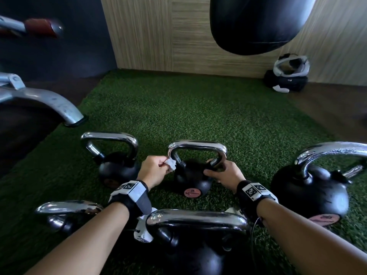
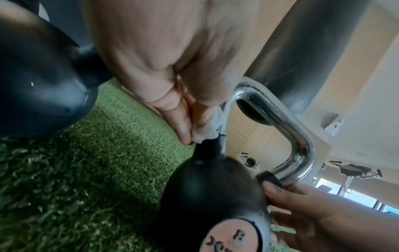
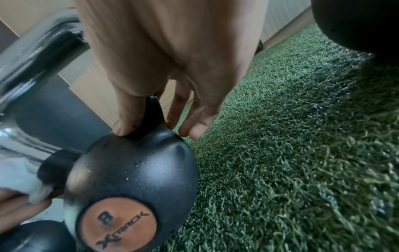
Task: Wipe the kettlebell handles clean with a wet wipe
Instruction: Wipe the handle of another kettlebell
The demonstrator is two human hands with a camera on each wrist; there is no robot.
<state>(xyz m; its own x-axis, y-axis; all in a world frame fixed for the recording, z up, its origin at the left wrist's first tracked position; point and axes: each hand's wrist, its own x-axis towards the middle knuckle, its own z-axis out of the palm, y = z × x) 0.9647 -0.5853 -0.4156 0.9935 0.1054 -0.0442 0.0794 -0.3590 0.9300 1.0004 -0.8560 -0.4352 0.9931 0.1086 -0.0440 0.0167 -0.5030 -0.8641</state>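
Note:
A black kettlebell (image 1: 190, 181) with a chrome handle (image 1: 197, 145) and an orange "8" label (image 3: 117, 220) stands on the turf in the middle. My left hand (image 1: 156, 169) pinches a crumpled white wet wipe (image 1: 170, 164) against the handle's left leg; in the left wrist view the wipe (image 2: 208, 127) touches the chrome just above the black collar. My right hand (image 1: 222, 173) grips the base of the handle's right leg, thumb (image 3: 125, 119) on the ball and fingers (image 3: 194, 122) behind the leg.
Other kettlebells stand around: one at back left (image 1: 117, 165), a big one at right (image 1: 309, 191), one nearest me (image 1: 196, 245), one at near left (image 1: 67, 213). A punch bag (image 1: 256, 22) hangs overhead. A grey machine leg (image 1: 49, 102) is at left, a headset (image 1: 288, 74) by the wall.

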